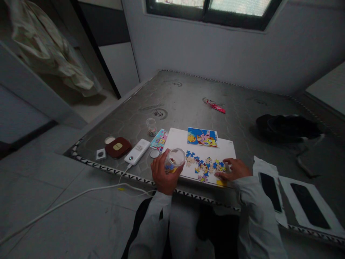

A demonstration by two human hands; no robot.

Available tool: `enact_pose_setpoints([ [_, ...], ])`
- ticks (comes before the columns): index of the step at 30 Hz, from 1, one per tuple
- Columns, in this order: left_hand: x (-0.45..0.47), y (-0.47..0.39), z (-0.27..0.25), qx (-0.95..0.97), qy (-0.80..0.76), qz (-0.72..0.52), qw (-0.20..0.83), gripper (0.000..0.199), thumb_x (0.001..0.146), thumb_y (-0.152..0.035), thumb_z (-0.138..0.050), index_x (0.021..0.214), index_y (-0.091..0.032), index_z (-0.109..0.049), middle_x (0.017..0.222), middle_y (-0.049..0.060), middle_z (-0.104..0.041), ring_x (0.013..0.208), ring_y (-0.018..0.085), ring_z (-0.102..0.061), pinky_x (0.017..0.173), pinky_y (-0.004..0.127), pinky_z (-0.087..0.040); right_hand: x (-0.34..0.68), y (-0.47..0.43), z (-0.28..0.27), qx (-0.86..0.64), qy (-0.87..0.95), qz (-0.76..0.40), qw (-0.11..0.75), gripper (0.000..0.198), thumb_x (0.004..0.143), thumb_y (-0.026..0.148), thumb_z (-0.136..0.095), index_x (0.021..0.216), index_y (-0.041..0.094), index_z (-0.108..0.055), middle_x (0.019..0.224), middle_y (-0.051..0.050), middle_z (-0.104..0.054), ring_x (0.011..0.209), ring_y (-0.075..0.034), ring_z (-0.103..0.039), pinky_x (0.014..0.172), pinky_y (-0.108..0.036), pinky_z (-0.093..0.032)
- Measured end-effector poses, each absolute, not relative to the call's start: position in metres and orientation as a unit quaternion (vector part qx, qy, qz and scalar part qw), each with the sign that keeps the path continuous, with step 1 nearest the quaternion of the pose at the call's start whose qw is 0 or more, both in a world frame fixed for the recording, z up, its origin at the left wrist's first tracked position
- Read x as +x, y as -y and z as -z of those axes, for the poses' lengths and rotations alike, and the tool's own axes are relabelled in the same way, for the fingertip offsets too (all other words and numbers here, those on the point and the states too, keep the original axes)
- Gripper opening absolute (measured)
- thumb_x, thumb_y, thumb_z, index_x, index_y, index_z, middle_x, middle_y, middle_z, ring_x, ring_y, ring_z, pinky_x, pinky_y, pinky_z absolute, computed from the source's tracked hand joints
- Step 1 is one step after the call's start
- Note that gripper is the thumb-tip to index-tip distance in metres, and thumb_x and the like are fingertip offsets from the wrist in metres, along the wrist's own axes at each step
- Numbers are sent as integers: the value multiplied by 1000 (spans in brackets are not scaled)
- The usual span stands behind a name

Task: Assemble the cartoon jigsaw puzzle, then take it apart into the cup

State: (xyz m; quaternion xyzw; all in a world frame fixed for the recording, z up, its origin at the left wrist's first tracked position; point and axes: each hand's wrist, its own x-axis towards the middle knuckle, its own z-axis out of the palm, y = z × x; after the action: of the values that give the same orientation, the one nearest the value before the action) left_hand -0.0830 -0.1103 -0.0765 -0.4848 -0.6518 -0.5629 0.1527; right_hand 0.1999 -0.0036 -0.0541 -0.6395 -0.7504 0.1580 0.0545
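My left hand (165, 175) is wrapped round a clear plastic jar (176, 158) with some puzzle pieces in its bottom. The jar is held at the left side of a white board (178, 138). Loose jigsaw pieces (204, 166) in blue, yellow and pink lie in a cluster on that board. At the right end of the cluster rests my right hand (234, 169), thumb and forefinger apart beside the pieces; whether it touches one I cannot tell. A cartoon picture card (202, 137) lies on the board's far edge.
To the left are a second clear jar (151, 127), a colourful packet (161, 139), a round lid (154, 154), a white power bank (137, 151) with a cable, and a brown case (118, 147). Two phones (270, 191) lie at right, a black bag (285, 127) behind them. A red wrapper (215, 106) lies further back.
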Motion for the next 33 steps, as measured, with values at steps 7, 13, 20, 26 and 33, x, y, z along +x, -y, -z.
enact_pose_setpoints([
  [7,-83,111,77,-489,651,560,152,67,71,-42,-82,129,-18,-57,116,14,-70,105,26,-64,94,37,-50,190,-4,60,-645,742,-177,48,59,57,54,-80,102,18,-68,100,-11,-64,76,-20,-64,74,-36,-53],
  [13,-82,111,78,-489,656,555,151,66,72,-44,-81,129,-18,-58,116,14,-70,106,27,-65,94,39,-50,190,-1,58,-634,749,-180,67,47,63,54,-75,95,20,-66,99,-9,-64,75,-20,-64,72,-36,-52],
  [20,-82,111,77,-491,658,551,149,66,73,-44,-80,129,-18,-58,116,14,-70,106,27,-65,93,39,-50,190,-2,60,-622,753,-198,86,41,64,51,-74,91,23,-60,92,-7,-66,74,-20,-64,65,-34,-51],
  [26,-82,111,78,-491,655,554,150,65,73,-43,-80,129,-18,-58,117,15,-70,106,27,-65,93,39,-51,189,1,61,-616,755,-201,98,38,66,48,-70,92,22,-57,86,-5,-67,74,-20,-65,66,-34,-51],
  [33,-82,111,78,-489,659,551,152,64,73,-45,-80,128,-18,-58,115,14,-70,106,27,-65,93,39,-50,190,-2,61,-603,767,-183,122,41,69,44,-69,102,20,-63,92,-8,-67,73,-19,-63,69,-36,-52],
])
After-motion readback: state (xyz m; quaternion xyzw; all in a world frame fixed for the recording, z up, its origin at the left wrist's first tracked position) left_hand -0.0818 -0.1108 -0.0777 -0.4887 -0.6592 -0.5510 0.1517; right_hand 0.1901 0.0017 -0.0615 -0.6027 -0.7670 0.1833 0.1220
